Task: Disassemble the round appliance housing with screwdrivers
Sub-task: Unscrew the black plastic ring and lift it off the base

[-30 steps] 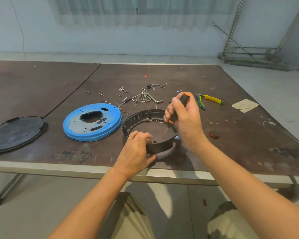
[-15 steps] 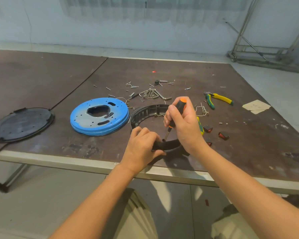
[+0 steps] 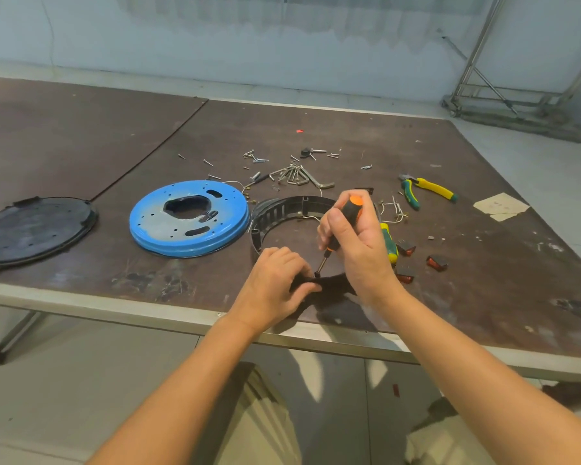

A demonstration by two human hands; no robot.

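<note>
The left grip (image 3: 275,283) pinches the near rim of the black ring housing (image 3: 282,209), which sits at the bench's (image 3: 81,146) six-o'clock edge. The right grip (image 3: 356,243) wraps the orange screwdriver (image 3: 348,209), its tip at that rim. A slip could jab the left grip or push the ring off the edge. A black lid (image 3: 31,226) and blue disc (image 3: 188,216) lie at nine o'clock, loose screws (image 3: 259,160) at twelve and pliers (image 3: 426,189) at two; none obstruct.

black slotted housing ring (image 3: 284,209) lies flat; orange-and-black screwdriver (image 3: 349,207) stands tilted inside it, tip on its near rim.
</note>
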